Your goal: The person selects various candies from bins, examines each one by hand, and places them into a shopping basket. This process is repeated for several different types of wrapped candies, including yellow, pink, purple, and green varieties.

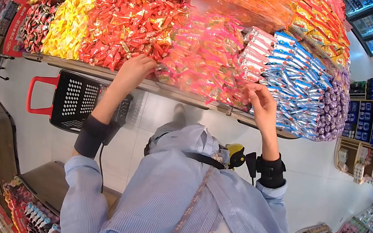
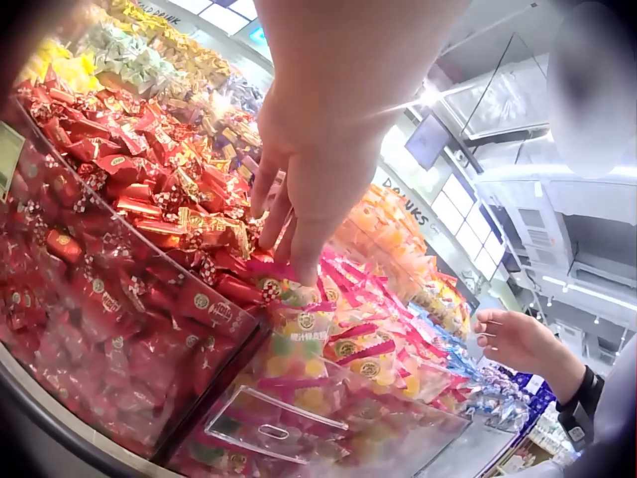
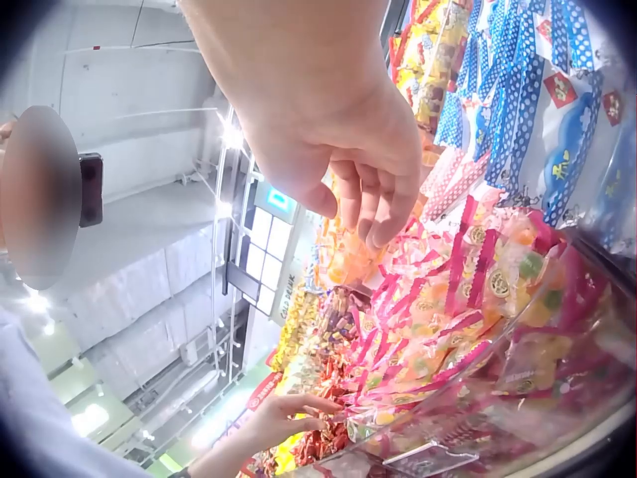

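Note:
My left hand (image 1: 133,71) is at the front left corner of a bin of pink-edged clear candy packets (image 1: 204,45). In the left wrist view, its thumb and a fingertip pinch the top edge of a clear candy packet (image 2: 299,334) with a white logo. My right hand (image 1: 262,104) hovers over the right side of the same bin, fingers loosely bent. Nothing shows between them in the right wrist view, where pink-edged candy packets (image 3: 468,289) lie below its fingertips.
Red-wrapped candies (image 1: 127,26) fill the bin to the left, with yellow candies (image 1: 69,21) beyond. Blue-and-white candy packs (image 1: 290,80) and purple candies (image 1: 335,108) lie to the right. A black shopping basket (image 1: 63,95) with a red handle stands below the counter. Clear walls (image 2: 269,423) front the bins.

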Demonstrator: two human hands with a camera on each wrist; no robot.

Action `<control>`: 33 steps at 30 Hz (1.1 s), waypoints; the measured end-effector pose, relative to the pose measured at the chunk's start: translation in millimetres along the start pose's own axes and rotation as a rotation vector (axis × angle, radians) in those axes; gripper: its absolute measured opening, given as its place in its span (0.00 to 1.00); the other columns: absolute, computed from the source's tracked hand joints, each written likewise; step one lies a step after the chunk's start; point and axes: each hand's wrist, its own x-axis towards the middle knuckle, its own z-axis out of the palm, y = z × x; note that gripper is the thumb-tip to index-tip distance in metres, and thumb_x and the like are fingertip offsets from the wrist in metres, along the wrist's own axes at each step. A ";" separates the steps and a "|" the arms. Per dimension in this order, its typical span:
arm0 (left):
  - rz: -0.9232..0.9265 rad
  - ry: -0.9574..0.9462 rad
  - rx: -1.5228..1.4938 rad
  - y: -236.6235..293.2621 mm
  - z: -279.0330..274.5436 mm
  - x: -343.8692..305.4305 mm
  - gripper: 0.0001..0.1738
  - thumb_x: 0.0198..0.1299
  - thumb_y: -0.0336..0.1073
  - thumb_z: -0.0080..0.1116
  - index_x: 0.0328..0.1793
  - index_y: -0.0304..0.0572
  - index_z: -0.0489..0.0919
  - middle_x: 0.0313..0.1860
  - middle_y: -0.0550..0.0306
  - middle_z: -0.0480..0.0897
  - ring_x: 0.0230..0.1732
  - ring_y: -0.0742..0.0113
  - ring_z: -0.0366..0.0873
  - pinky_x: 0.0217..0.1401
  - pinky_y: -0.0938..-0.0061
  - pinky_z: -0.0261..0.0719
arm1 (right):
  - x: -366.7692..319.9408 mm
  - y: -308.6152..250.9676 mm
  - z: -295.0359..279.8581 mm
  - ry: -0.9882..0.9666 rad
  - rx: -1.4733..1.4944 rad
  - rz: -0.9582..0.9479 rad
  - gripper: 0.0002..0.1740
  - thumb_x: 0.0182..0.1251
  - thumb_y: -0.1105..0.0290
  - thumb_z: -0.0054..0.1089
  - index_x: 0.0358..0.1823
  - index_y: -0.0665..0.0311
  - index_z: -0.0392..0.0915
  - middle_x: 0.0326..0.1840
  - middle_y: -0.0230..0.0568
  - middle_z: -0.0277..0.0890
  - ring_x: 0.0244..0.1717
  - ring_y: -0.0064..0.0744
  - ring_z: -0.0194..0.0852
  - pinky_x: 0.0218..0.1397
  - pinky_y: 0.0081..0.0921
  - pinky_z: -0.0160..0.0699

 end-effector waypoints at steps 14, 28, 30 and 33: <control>-0.127 0.066 -0.027 18.2 18.4 -8.1 0.10 0.47 0.25 0.49 0.38 0.40 0.75 0.31 0.52 0.76 0.39 0.55 0.73 0.41 0.66 0.72 | -23.3 -3.1 -18.8 -0.040 0.007 -0.046 0.08 0.64 0.74 0.46 0.41 0.69 0.71 0.35 0.35 0.73 0.36 0.19 0.70 0.41 0.17 0.70; -0.288 0.384 -0.061 53.9 8.3 -80.0 0.14 0.52 0.26 0.53 0.47 0.38 0.72 0.42 0.49 0.75 0.46 0.53 0.71 0.48 0.70 0.68 | -62.1 18.9 -33.4 -0.149 0.003 -0.008 0.09 0.64 0.72 0.47 0.41 0.68 0.71 0.37 0.37 0.74 0.35 0.22 0.72 0.40 0.18 0.71; -0.345 0.386 -0.053 67.0 6.6 -98.5 0.14 0.51 0.26 0.53 0.46 0.38 0.72 0.41 0.50 0.75 0.45 0.53 0.71 0.48 0.70 0.68 | -68.7 17.7 -29.3 -0.184 0.008 -0.004 0.09 0.64 0.72 0.46 0.41 0.68 0.71 0.36 0.37 0.74 0.35 0.22 0.71 0.40 0.18 0.70; -0.425 0.396 -0.025 84.6 4.0 -124.6 0.13 0.51 0.26 0.53 0.45 0.38 0.72 0.39 0.50 0.75 0.44 0.53 0.71 0.46 0.69 0.68 | -72.0 30.9 -21.2 -0.270 0.051 -0.008 0.09 0.64 0.71 0.47 0.41 0.69 0.71 0.35 0.37 0.74 0.34 0.22 0.71 0.39 0.18 0.70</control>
